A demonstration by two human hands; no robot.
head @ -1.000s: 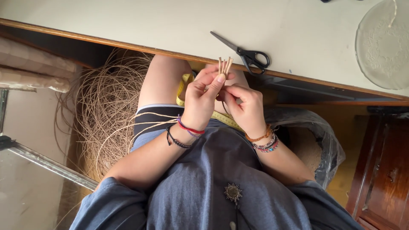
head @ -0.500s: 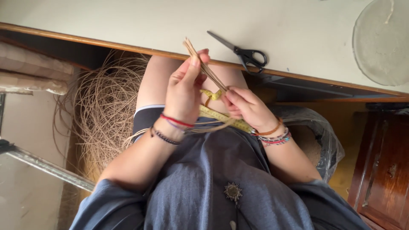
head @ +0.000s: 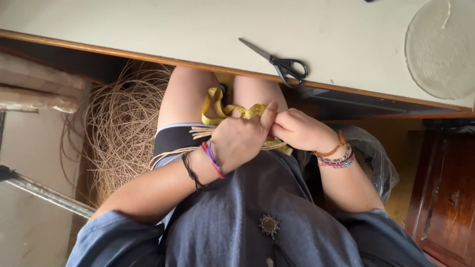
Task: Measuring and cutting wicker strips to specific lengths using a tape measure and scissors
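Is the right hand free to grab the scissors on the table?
Probably not right away: the right hand is closed on pale reed strands in the lap. The scissors lie unobstructed just above.

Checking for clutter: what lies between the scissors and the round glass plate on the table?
Nothing: bare table top between scissors and glass plate, in the head view.

Open tabletop (head: 148,24) beyond the knees, broken only by black scissors (head: 282,63) at the edge and a glass disc (head: 440,49) far right. Below, crowded: coiled cane (head: 121,123) left, plastic bag (head: 376,163) and wooden cabinet (head: 445,198) right.
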